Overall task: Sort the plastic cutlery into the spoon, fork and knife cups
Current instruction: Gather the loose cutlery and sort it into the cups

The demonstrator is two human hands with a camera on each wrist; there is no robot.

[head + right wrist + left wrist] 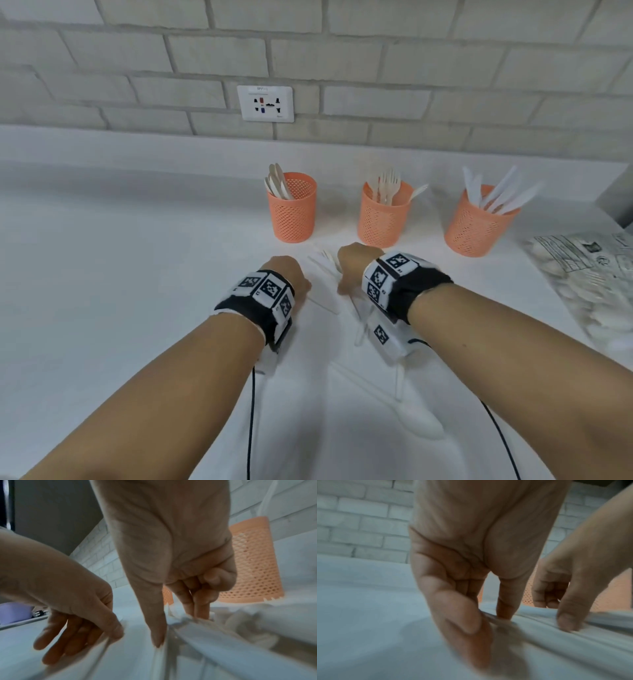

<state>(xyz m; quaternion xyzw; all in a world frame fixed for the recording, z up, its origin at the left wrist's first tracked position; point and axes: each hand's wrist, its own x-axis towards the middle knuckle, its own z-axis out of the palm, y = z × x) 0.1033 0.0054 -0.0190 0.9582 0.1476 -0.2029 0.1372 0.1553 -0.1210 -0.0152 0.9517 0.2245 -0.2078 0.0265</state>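
Observation:
Three orange mesh cups stand in a row at the back: one with spoons [292, 209], one with forks [383, 216], one with knives [478, 222]. Loose white cutlery [325, 267] lies on the white counter in front of them, and a spoon [423, 423] lies nearer me. My left hand [301, 284] [491, 616] is down on the counter, thumb and finger pinching a thin white handle [503, 623]. My right hand [346, 274] [176, 626] is beside it, thumb and two fingers pinching another white piece [193, 631]. Blur hides which kind each piece is.
A clear plastic bag [589, 284] of white cutlery lies at the right. The brick wall with a socket [265, 102] runs behind the cups. Black cables [250, 428] hang from both wrists. An orange cup [254, 563] stands close behind my right hand.

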